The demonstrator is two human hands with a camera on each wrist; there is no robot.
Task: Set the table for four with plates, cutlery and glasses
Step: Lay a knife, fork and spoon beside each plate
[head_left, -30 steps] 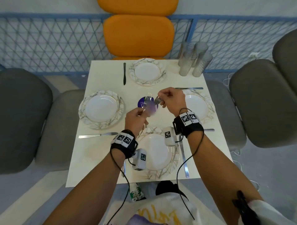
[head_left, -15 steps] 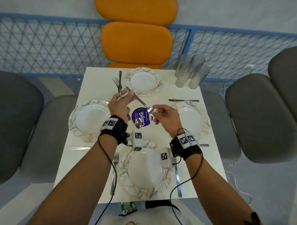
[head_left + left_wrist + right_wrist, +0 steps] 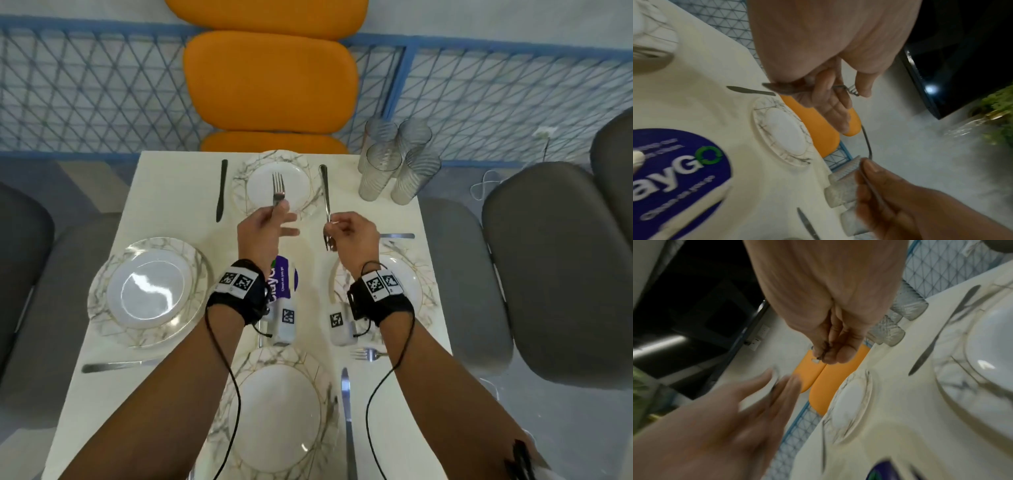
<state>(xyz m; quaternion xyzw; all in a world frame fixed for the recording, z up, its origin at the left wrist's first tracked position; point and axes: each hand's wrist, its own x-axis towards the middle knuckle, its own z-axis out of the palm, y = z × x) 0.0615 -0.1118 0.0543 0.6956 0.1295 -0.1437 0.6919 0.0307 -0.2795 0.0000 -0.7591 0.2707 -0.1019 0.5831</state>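
An orange chair (image 3: pixel 270 80) stands before a blue mesh railing (image 3: pixel 102 92), grey chairs (image 3: pixel 555 274) alongside.

Orange padded chair (image 3: pixel 270 80) against a blue lattice railing (image 3: pixel 479 89), grey upholstered chairs (image 3: pixel 555 274) flanking either side.

Counter (image 3: pixel 171 212): bare strip between far knife (image 3: pixel 221 190) and left plate (image 3: pixel 150 291). Far right corner blocked by four glasses (image 3: pixel 397 161). Near edge: plate (image 3: pixel 277 421), knife (image 3: pixel 347 421).
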